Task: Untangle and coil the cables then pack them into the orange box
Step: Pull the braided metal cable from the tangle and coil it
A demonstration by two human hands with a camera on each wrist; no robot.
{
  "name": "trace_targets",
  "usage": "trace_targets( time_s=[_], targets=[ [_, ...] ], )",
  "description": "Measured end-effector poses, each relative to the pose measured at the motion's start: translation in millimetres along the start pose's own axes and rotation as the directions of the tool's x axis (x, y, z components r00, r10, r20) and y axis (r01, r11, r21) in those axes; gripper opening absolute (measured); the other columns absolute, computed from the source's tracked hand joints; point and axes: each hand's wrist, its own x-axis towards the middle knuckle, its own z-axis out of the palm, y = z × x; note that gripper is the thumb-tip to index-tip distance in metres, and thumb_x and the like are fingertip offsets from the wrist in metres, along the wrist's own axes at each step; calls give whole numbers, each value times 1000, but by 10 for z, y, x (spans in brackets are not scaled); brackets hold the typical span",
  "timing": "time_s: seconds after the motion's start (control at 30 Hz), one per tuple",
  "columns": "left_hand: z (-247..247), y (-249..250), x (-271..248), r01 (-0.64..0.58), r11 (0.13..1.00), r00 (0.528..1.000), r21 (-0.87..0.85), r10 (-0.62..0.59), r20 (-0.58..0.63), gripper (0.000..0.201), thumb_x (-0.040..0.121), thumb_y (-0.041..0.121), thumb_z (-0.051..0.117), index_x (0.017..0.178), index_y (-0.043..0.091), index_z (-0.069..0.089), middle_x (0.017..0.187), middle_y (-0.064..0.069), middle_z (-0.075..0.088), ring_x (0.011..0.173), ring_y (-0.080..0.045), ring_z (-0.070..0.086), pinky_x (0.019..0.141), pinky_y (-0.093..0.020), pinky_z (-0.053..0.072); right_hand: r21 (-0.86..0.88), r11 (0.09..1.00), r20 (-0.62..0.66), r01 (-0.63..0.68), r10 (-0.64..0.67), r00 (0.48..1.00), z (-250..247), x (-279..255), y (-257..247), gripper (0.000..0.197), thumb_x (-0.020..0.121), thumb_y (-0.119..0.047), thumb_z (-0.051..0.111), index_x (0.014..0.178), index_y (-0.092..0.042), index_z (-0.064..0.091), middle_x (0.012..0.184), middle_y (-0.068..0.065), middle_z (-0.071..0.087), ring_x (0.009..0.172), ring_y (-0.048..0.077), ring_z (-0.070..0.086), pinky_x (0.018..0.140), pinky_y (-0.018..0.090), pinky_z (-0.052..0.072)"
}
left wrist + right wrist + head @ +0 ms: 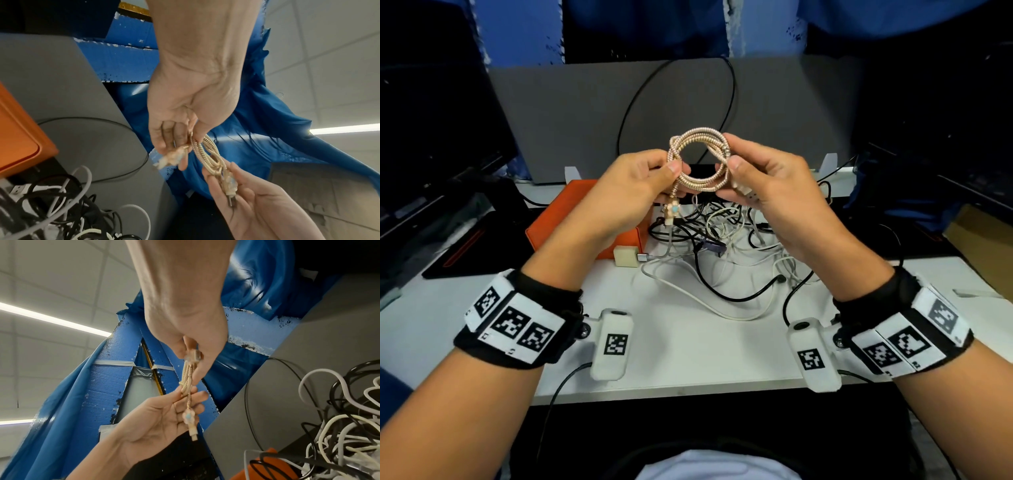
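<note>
A gold braided cable point(698, 161) is wound into a small ring, held in the air above the desk. My left hand point(671, 171) pinches the ring's left side, and one plug end point(670, 214) hangs below it. My right hand point(732, 154) pinches the right side, with the other plug point(231, 193) lying in its palm. The wrist views show the same coil point(187, 378) stretched between the two hands. The orange box point(571, 212) lies closed on the desk under my left hand. A tangle of black and white cables point(722, 240) sits to its right.
A white charger block point(626, 257) lies beside the box's near corner. A grey panel point(585, 113) with a black cable looped over it stands behind the desk. Dark monitors flank both sides. Bare white desk point(688, 359) lies nearer to me.
</note>
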Motion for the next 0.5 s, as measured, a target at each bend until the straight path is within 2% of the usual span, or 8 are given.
trace_targets(
  time_s=[0.03, 0.1, 0.2, 0.27, 0.33, 0.4, 0.5],
  targets=[
    [-15, -27, 11, 18, 1000, 1000, -15, -19, -9, 25, 108, 21, 48, 116, 10, 69, 86, 7, 75, 90, -12, 74, 89, -30, 58, 11, 1000, 29, -20, 20, 999, -5, 7, 13, 39, 105, -7, 54, 143, -14, 60, 124, -5, 72, 114, 9, 69, 95, 29, 58],
    [-44, -57, 18, 49, 994, 998, -94, -52, -21, 24, 108, 20, 50, 118, 10, 69, 83, 5, 72, 91, -21, 75, 92, -35, 59, 23, 999, 77, -42, 40, 996, -7, 19, 38, 44, 104, -2, 53, 145, -14, 58, 114, -12, 73, 113, 9, 68, 103, 35, 55],
    [-47, -50, 22, 64, 973, 994, -222, -81, -69, 23, 107, 17, 52, 122, 7, 66, 103, -10, 76, 95, -30, 76, 85, -35, 62, 11, 1000, 145, -17, 15, 989, 6, 13, 56, 47, 101, -1, 58, 144, -17, 58, 102, -10, 69, 104, 12, 63, 110, 44, 51],
    [-42, -42, 24, 83, 958, 993, -274, -104, -63, 23, 106, 16, 52, 121, 7, 67, 106, -10, 77, 96, -28, 76, 80, -32, 62, 13, 1000, 143, -8, 6, 990, 6, 8, 51, 45, 100, 1, 60, 140, -20, 61, 94, -12, 68, 96, 10, 63, 106, 40, 51],
    [-71, -21, 20, 97, 968, 993, -231, -108, -37, 21, 104, 19, 57, 118, 10, 69, 107, -7, 78, 98, -23, 76, 80, -29, 61, 12, 1000, 112, -6, 5, 994, 6, 7, 50, 44, 99, 3, 60, 136, -21, 63, 90, -13, 68, 92, 10, 63, 104, 38, 53],
    [-114, 9, 11, 93, 979, 995, -183, -95, -7, 20, 100, 22, 63, 116, 12, 72, 105, -6, 79, 97, -20, 76, 82, -28, 60, 15, 1000, 95, -15, 13, 995, 5, 7, 57, 44, 99, 4, 59, 136, -19, 63, 94, -8, 69, 95, 12, 65, 105, 41, 55],
    [-153, 11, 21, 87, 978, 996, -190, -91, -12, 18, 96, 19, 68, 110, 9, 73, 102, -7, 79, 89, -20, 76, 78, -27, 61, 9, 999, 105, -51, 50, 993, -7, 12, 68, 46, 100, 1, 61, 144, -13, 57, 100, 1, 69, 95, 12, 66, 101, 35, 57]
  ],
)
